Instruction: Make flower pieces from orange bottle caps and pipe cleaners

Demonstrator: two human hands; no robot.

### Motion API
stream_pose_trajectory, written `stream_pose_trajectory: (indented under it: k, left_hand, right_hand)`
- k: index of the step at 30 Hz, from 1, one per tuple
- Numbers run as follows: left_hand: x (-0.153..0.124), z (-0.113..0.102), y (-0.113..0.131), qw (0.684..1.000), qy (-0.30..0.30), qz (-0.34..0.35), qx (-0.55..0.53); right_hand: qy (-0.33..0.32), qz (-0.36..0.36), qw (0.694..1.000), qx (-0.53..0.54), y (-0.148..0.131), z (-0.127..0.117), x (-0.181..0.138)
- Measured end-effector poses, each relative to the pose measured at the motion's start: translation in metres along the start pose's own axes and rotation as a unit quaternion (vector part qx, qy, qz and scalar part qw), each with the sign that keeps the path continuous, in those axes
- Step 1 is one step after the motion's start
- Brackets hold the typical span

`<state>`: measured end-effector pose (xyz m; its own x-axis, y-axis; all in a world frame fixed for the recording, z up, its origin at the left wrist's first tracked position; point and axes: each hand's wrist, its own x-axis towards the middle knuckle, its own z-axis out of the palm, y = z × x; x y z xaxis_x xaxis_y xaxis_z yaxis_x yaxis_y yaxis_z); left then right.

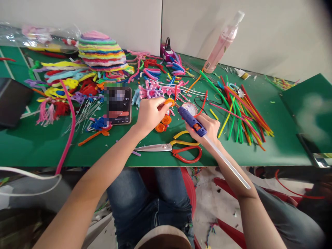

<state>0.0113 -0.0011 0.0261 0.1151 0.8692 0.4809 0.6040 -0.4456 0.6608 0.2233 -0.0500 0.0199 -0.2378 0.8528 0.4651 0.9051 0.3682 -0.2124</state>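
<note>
Your left hand [149,112] is curled, thumb and fingertips pinched on an orange coil [169,101], which it holds just above the green table [31,141] near the middle of the work area. Your right hand [209,129] is wrapped tight around a blue glue gun [191,121], whose nozzle points up and left towards the coil and ends just short of it. A clear glue stick [228,160] juts from the back of the gun and runs down along your right forearm. Two more orange spirals [163,124] lie on the table between your hands, just under the held coil. Scissors [176,148] with red and yellow handles lie near the front edge, blades pointing left, below both hands. A phone [119,105] lies just left of your left hand, and a pink flower [151,90] sits right behind it. A spread of straight pipe cleaners [241,114] lies to the right of the gun, with a pink spray bottle [223,41] leaning against the wall behind it.
</note>
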Motion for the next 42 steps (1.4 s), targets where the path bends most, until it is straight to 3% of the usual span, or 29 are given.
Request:
stream_pose_trajectory:
  k: [6,9,15,19,22,25,30,32,34,35,36,38,40,42]
  left_hand:
    - [0.0,0.0,0.0,1.0,0.0,-0.004,-0.012]
    - [0.001,0.003,-0.002,0.996,-0.024,-0.023,-0.077]
    - [0.007,0.005,-0.009,0.954,-0.092,-0.128,-0.254]
    - [0.01,0.003,-0.008,0.92,-0.09,-0.193,-0.329]
    - [0.011,0.002,-0.005,0.905,-0.082,-0.223,-0.353]
    - [0.011,0.001,-0.004,0.899,-0.076,-0.241,-0.359]
    - [0.013,0.0,-0.003,0.885,-0.062,-0.265,-0.377]
    - [0.012,0.0,-0.002,0.88,-0.058,-0.267,-0.389]
    - [0.011,0.0,-0.001,0.875,-0.058,-0.261,-0.403]
    - [0.011,0.001,-0.001,0.873,-0.057,-0.255,-0.411]
    - [0.01,0.001,-0.001,0.871,-0.055,-0.25,-0.419]
    - [0.01,0.001,-0.001,0.868,-0.05,-0.243,-0.431]
    - [0.01,0.001,-0.001,0.866,-0.046,-0.241,-0.435]
    - [0.011,0.001,-0.001,0.866,-0.047,-0.238,-0.438]
  right_hand:
    - [-0.009,-0.011,0.999,-0.04,0.002,0.001,0.001]
    - [-0.041,-0.006,0.996,-0.074,0.005,-0.005,0.004]
    - [-0.194,-0.082,0.969,-0.127,0.05,-0.03,0.015]
    - [-0.295,-0.084,0.927,-0.216,0.094,-0.033,0.016]
    - [-0.343,-0.082,0.909,-0.222,0.11,-0.029,0.015]
    - [-0.358,-0.048,0.904,-0.23,0.098,-0.033,0.01]
    - [-0.357,0.081,0.889,-0.275,0.033,-0.066,0.001]
    - [-0.318,0.116,0.917,-0.211,0.009,-0.071,0.004]
    - [-0.252,0.114,0.961,-0.024,-0.008,-0.061,0.012]
    - [-0.204,0.115,0.967,0.1,-0.015,-0.051,0.018]
    - [-0.14,0.132,0.957,0.218,-0.02,-0.039,0.024]
    - [-0.06,0.177,0.899,0.396,-0.03,-0.011,0.037]
    - [-0.034,0.194,0.845,0.498,-0.038,0.015,0.047]
    - [-0.001,0.198,0.82,0.538,-0.045,0.033,0.052]
